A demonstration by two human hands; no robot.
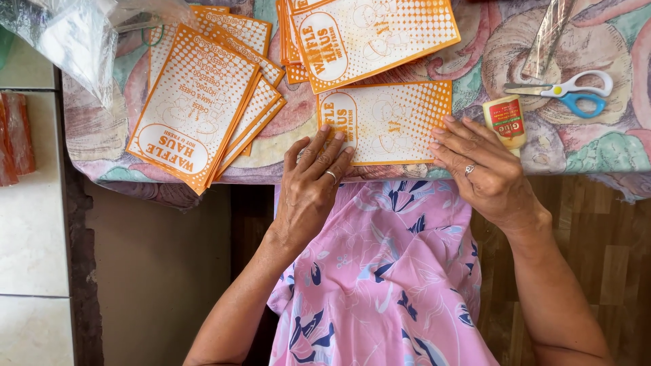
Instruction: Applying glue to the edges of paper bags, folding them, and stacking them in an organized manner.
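Fingertips of both hands press flat on one orange-and-white printed paper sleeve (386, 123), which lies at the near edge of the cloth-covered table (583, 146). The left hand (313, 183) lies spread on the sleeve's lower left corner, partly over the table edge; the right hand (478, 169), fingers spread, holds down its right edge. Little bare cloth shows beyond the fingers. The sleeve is rectangular, dotted orange on white with an orange border. Beyond the left hand lies a fanned pile of like sleeves (203, 102); a second pile (369, 37) sits just past the held one. Right of the right hand stand one small glue bottle (506, 120) and one pair of scissors (569, 91).
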